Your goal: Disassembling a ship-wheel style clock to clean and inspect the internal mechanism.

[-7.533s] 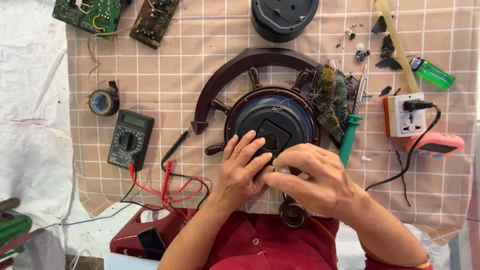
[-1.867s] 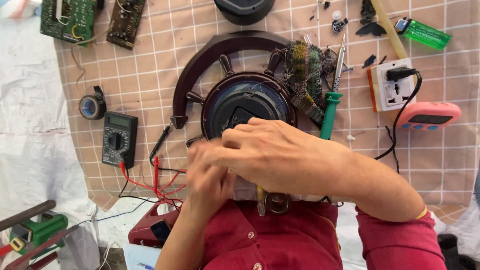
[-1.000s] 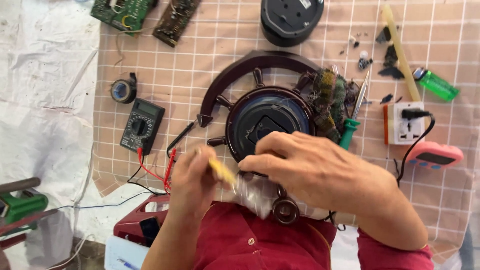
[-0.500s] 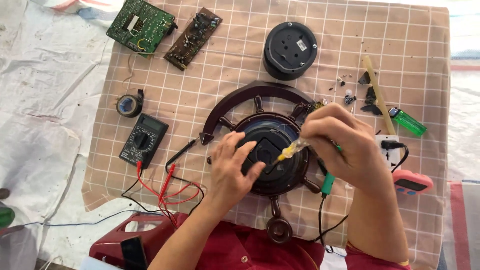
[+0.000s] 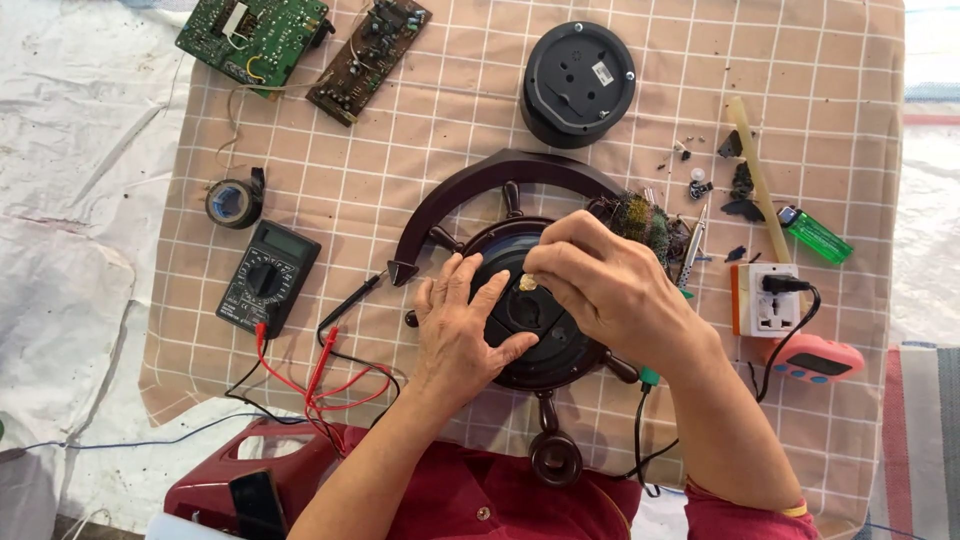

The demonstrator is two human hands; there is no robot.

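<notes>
Two of my hands are on the round dark wheel-shaped thing [image 5: 535, 330] in the middle of the checked cloth [image 5: 450, 130]: my left hand [image 5: 462, 335] lies open on it, and my right hand [image 5: 600, 285] pinches a small yellowish bit [image 5: 527, 283] above it.

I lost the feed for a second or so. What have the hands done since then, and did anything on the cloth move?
The right hand came up from the near edge and now pinches a small yellowish piece over the dark round unit. The left hand moved from beside it to rest flat on the unit. The multimeter, tape roll and circuit boards stayed put.
</notes>
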